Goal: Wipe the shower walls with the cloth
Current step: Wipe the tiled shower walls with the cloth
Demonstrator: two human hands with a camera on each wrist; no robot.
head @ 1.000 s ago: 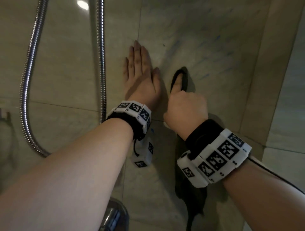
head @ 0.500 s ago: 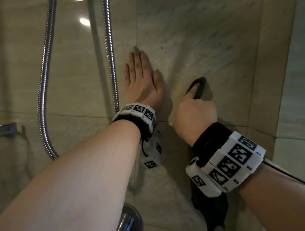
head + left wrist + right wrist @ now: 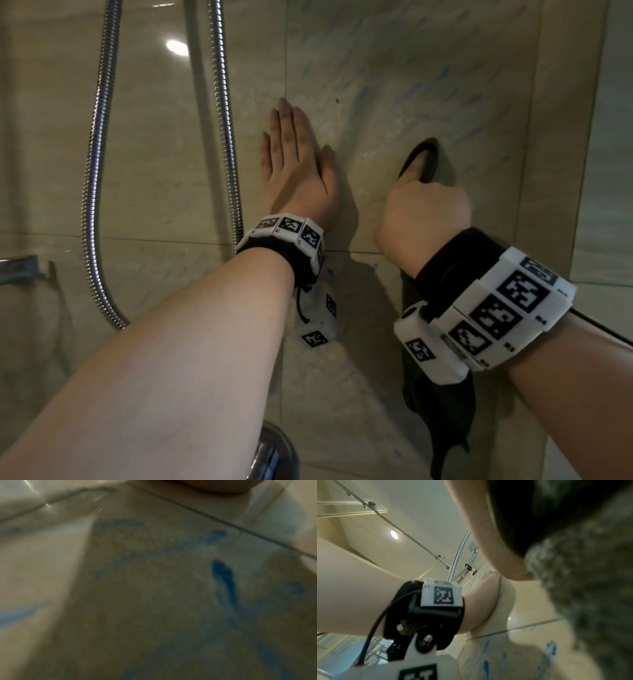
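The left hand (image 3: 301, 171) lies flat, fingers straight, on the tiled wall (image 3: 394, 68), while the right hand (image 3: 423, 212), just right, grasps the dark cloth (image 3: 442, 404) against it.

Two hands: left hand (image 3: 301, 171) at 12 o'clock, right hand (image 3: 423, 212) at 2. One dark cloth (image 3: 442, 407). One metal shower hose (image 3: 99, 171), looping at 10 o'clock. Two tagged wristbands.

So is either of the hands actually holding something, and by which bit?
The right hand grips the dark cloth near its upper end against the wall; the rest hangs below the wrist. The left hand lies flat on the tile, holding nothing.
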